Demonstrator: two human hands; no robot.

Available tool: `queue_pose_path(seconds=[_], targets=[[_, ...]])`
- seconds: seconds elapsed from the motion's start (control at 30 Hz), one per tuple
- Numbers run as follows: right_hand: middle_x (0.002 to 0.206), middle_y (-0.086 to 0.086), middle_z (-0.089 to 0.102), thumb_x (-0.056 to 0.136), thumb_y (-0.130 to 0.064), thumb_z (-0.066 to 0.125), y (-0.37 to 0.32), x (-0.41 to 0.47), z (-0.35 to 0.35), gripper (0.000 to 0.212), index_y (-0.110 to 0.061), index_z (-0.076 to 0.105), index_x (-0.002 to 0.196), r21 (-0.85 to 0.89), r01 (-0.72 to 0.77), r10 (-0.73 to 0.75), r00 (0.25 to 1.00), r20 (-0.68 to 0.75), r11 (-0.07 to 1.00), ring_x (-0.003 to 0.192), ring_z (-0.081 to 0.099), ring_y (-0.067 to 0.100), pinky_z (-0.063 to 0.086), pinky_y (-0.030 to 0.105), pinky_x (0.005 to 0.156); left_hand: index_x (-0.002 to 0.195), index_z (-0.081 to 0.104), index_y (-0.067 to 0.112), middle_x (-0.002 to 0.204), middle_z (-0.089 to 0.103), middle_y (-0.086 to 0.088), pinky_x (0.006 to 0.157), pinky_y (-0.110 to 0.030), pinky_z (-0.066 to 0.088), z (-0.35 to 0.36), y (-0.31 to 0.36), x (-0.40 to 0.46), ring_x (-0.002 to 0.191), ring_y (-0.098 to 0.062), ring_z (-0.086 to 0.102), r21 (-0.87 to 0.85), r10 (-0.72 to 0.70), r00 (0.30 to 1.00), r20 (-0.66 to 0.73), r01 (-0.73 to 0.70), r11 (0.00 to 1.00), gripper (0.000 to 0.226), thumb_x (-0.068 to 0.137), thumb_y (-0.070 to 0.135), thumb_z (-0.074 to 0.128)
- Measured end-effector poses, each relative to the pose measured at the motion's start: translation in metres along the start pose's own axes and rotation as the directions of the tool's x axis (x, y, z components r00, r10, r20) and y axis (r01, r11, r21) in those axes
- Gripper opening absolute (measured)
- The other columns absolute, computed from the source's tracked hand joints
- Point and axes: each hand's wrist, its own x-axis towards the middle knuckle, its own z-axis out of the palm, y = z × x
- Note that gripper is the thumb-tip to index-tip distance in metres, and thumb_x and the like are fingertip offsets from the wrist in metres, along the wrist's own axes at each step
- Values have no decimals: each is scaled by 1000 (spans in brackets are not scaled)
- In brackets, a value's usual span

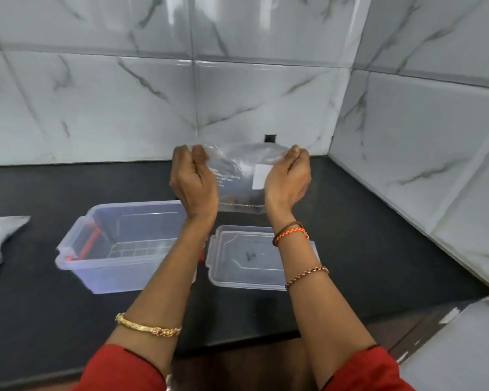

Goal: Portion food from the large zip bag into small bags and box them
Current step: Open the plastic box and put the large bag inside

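clear zip bag (239,176) showing white label, printed text, dark bits at bottom | left hand (194,183) and right hand (287,179) pinching its top corners, holding it above counter (378,235) near back edge | open plastic box (119,244) sitting below

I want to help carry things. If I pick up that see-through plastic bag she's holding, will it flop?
Probably floppy: the clear plastic zip bag sags and crinkles between the left hand and right hand pinching its top corners. Likely light, with little dark food visible at the bottom. The thin film may be slippery.
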Motion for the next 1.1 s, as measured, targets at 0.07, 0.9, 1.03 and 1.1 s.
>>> queue_pose_path(seconds=[0.07,0.9,1.03,1.1], targets=[[84,5,60,100,-25,34,-14,-15,16,32,-6,58,91,51,-11,7,996,88,999,79,49,16,29,24,64,73,56,3,69,55,-5,63,-12,35,-30,-3,24,64,-4,47,-6,-27,999,17,27,1000,47,96,39,38],[122,19,52,65,-25,84,-6,-96,74,74,0,42,121,-657,371,283,686,671,657,113,52,34,46,38,90,105,60,12,105,59,2,82,-26,42,-183,-94,91,95,-16,54,642,-628,426,651,131,755,54,58,18,86],[122,20,53,69,-26,82,-3,-105,74,76,-1,37,124,-694,453,233,717,657,560,113,55,36,47,38,90,98,63,8,116,55,0,87,-27,43,-180,-101,80,102,-17,51,622,-646,509,569,248,743,54,51,11,89],[125,20,49,68,-23,82,-3,-108,74,87,-3,27,132,-691,461,197,735,649,557,110,56,38,48,38,88,102,66,10,122,54,1,89,-29,47,-185,-101,84,109,-20,53,558,-662,430,614,356,750,53,53,7,87]])
